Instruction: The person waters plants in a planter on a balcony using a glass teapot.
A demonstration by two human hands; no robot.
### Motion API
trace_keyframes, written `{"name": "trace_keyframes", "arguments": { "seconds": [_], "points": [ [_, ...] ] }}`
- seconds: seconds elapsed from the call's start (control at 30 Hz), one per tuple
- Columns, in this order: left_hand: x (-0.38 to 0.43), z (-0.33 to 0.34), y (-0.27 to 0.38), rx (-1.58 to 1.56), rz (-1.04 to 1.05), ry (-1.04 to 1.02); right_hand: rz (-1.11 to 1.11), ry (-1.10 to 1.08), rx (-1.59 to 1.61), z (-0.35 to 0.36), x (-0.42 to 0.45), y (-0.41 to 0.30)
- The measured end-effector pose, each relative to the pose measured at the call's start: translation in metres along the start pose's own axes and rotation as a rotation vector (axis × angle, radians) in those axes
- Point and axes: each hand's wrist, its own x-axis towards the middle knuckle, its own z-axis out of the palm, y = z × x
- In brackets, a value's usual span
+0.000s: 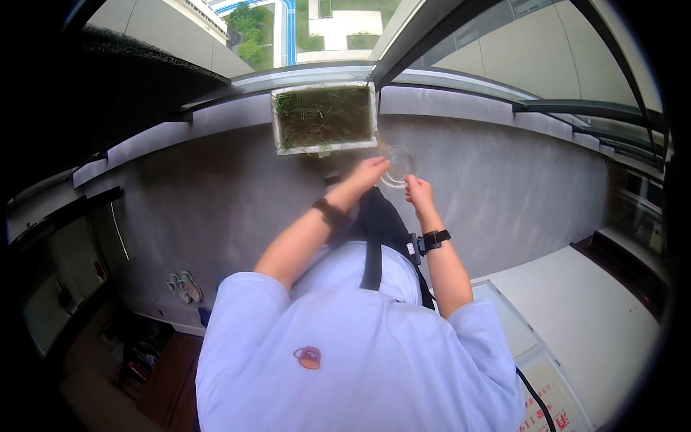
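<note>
A round, clear vessel [400, 164], seemingly glass or plastic, is between my hands, its spout-like side near the corner of a white planter box. My right hand [419, 193] is closed on the near rim or handle of the vessel. My left hand [371, 171] lies at its left side with the fingers together; whether it grips the vessel cannot be told. The rectangular planter box [327, 147] has a white rim and holds brown soil with green grass, thickest along its left side.
Behind the planter runs a window ledge [437, 102] with window frames [378, 73]. Grey floor spreads around me. A pair of shoes [185, 287] stands at the lower left. A white cabinet-like surface [567, 291] is at the right, near a panel bearing writing [550, 391].
</note>
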Motion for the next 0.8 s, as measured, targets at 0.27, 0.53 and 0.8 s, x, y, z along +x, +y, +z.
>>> {"name": "trace_keyframes", "arguments": {
  "seconds": [0.27,0.53,0.8],
  "points": [
    [-0.019,0.01,-0.005,0.119,-0.013,-0.02,0.033,0.07,0.097,0.007,-0.018,0.027],
    [-0.038,0.017,-0.028,0.144,-0.016,-0.042,0.025,0.104,0.241,0.016,-0.047,0.053],
    [-0.067,0.031,-0.043,0.223,0.067,-0.092,0.046,0.125,0.325,0.011,-0.082,0.069]
  ]
}}
